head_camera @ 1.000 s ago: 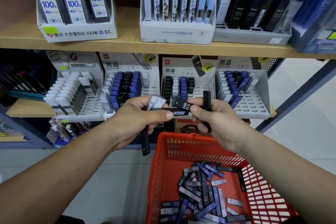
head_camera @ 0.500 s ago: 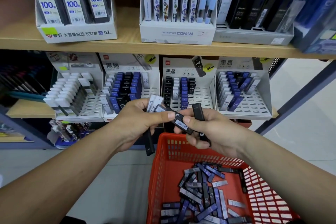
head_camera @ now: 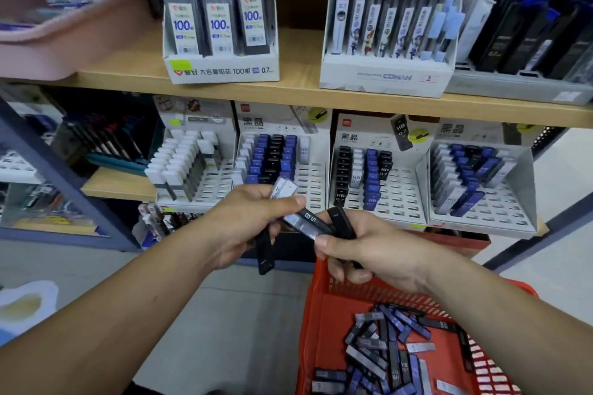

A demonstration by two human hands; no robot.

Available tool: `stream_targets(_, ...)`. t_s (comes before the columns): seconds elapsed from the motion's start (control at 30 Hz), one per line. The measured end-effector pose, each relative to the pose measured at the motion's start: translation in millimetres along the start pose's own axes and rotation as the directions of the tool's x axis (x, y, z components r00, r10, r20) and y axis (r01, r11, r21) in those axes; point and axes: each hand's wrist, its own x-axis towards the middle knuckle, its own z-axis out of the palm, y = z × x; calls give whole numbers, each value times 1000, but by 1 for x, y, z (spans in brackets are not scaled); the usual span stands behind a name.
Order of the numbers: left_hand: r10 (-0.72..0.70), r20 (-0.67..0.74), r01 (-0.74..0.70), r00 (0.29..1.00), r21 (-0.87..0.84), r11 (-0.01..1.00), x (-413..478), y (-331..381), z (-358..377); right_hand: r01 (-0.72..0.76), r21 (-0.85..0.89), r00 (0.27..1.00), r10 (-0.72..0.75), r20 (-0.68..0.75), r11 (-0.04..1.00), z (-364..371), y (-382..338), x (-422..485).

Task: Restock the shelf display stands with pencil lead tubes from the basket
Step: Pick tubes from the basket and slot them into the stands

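My left hand (head_camera: 244, 228) grips a few tubes (head_camera: 284, 191). Its thumb and my right hand (head_camera: 378, 253) pinch one black tube (head_camera: 306, 221) between them, near the basket (head_camera: 313, 324).

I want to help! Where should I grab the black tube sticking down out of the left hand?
Pinch the black tube at its bottom end, coming up from below. That end hangs free under the left hand, pointing at the floor, while the top is tucked inside that hand. It's long and thin, so squeeze across its narrow sides.
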Motion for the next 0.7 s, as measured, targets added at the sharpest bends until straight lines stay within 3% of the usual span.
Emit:
stream_targets(0.1, 27, -83, -31, 996, -47, 998, 1, 1, -20, -47, 10, 998, 47, 40, 999, 5, -2, 9)
stream_targets(0.33, 115, -147, -112, 982, 29, 993, 0, -1, -46, -164, 184, 976, 186, -114, 969, -2, -6, 24)
stream_targets(0.47, 43, -27, -37, 999, 182, 983, -5, 0, -45, -30, 41, 946, 42, -321, 999, 1, -6, 26)
stream_targets(0.7, 32, 21, -31, 999, -42, 999, 2, -8, -23, 79, -110, 963, -104, -247, 991, 21, -4, 30)
